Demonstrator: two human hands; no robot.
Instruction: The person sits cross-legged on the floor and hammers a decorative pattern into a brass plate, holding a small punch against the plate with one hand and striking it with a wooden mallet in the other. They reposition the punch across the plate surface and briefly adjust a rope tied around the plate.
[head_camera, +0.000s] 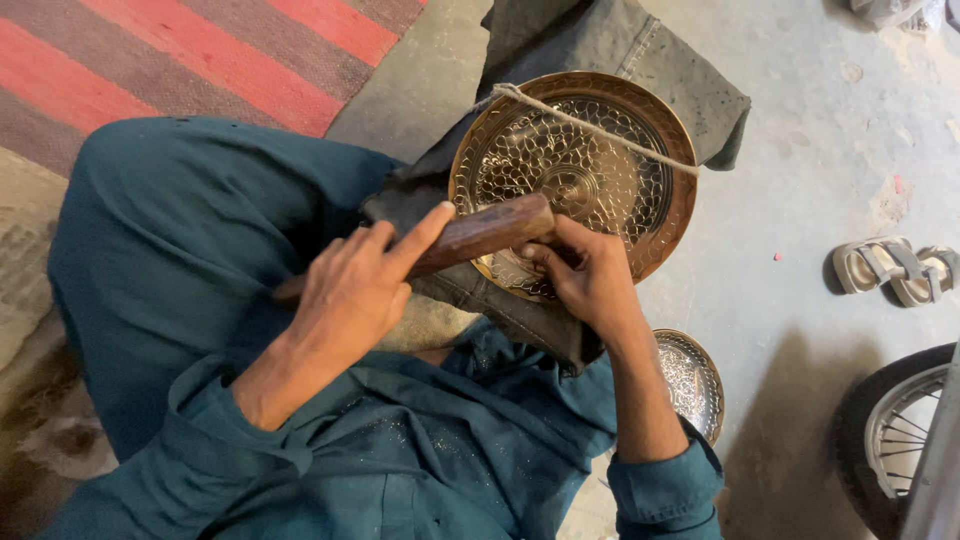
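Observation:
A round engraved brass plate (590, 165) lies on a grey cloth (620, 45) over my lap, with a rope (600, 130) stretched across it. My left hand (350, 295) grips a brown wooden mallet block (485, 230), forefinger stretched along it. The block's end hangs over the plate's near rim. My right hand (590, 280) rests on that rim with its fingers pinched around a small dark tool, most of it hidden under the fingers and the block.
A smaller engraved metal plate (695, 385) lies on the concrete floor by my right elbow. A pair of sandals (895, 268) is at the right and a spoked wheel (895, 430) at the lower right. A red striped rug (200, 50) covers the upper left.

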